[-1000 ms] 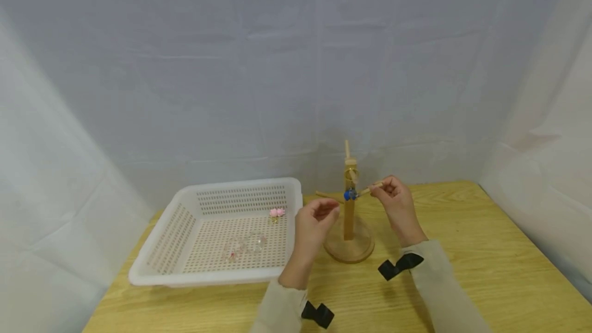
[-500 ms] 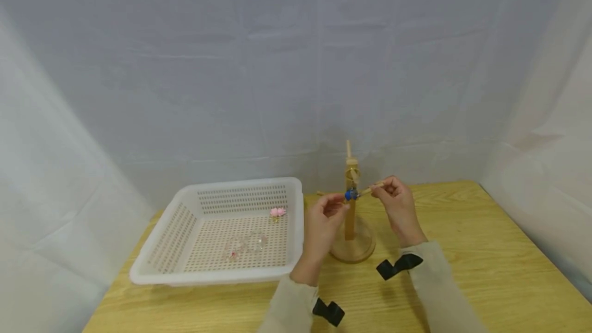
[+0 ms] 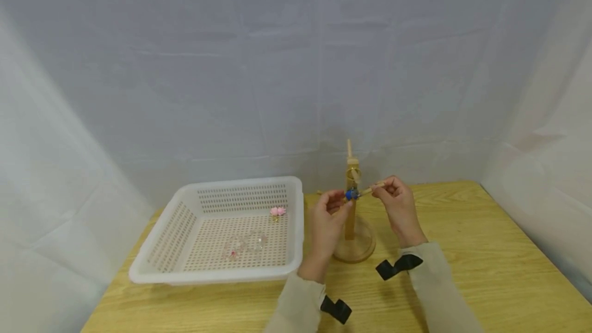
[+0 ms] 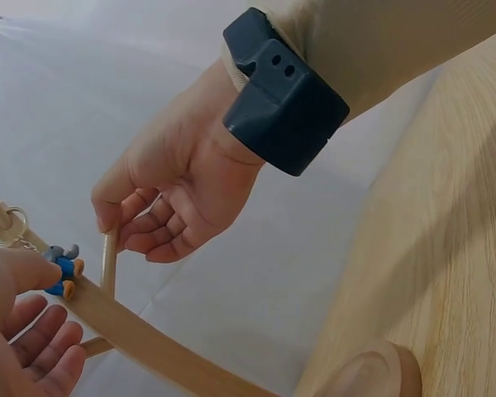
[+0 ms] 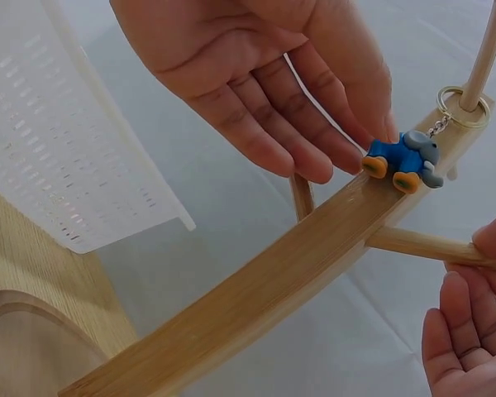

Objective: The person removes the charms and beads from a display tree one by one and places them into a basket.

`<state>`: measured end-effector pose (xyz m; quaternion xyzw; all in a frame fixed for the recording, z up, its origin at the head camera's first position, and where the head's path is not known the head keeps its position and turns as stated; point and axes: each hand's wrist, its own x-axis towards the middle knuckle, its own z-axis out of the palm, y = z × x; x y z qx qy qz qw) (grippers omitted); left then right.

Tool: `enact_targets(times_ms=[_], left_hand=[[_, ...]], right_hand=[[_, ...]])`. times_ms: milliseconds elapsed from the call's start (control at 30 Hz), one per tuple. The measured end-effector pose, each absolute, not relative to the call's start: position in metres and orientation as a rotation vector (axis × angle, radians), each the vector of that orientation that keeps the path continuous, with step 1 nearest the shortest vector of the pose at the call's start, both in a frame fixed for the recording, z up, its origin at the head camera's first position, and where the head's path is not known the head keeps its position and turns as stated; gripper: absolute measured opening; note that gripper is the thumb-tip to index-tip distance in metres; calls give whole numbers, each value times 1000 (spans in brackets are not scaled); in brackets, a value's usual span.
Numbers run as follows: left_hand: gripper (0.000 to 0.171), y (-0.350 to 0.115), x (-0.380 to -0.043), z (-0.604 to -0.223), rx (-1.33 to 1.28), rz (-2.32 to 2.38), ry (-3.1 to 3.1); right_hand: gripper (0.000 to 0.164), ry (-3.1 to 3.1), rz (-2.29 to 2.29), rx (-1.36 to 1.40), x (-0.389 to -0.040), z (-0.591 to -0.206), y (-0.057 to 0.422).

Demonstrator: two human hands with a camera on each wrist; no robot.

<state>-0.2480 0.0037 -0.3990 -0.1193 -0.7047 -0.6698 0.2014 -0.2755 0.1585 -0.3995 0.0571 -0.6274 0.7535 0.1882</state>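
Observation:
A wooden peg stand rises from a round base on the table. From its front peg hangs an elephant keychain, its metal ring around the peg. The elephant is grey-headed, with a blue body and orange feet, and lies against the post. My left hand pinches the elephant's rear between thumb and forefinger, the other fingers loosely bent. My right hand pinches the outer end of a side peg with thumb and fingertips. Another side peg is partly hidden behind the left hand.
Left of the stand is a white perforated basket. Inside it lie a pink trinket with gold-coloured parts and clear beaded rings. Pale cloth hangs behind and beside the wooden table.
My left hand has moved right from beside the stand to the elephant keychain, and its fingers have closed on it. The right hand stays on the side peg.

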Motion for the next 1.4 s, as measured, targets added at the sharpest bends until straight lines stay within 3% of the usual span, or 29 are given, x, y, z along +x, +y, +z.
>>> enact_targets(times_ms=[1400], left_hand=[[16, 8, -248, -403, -280, -1817, -1895]], right_hand=[[19, -1793, 2099, 139, -274, -399, 158]])
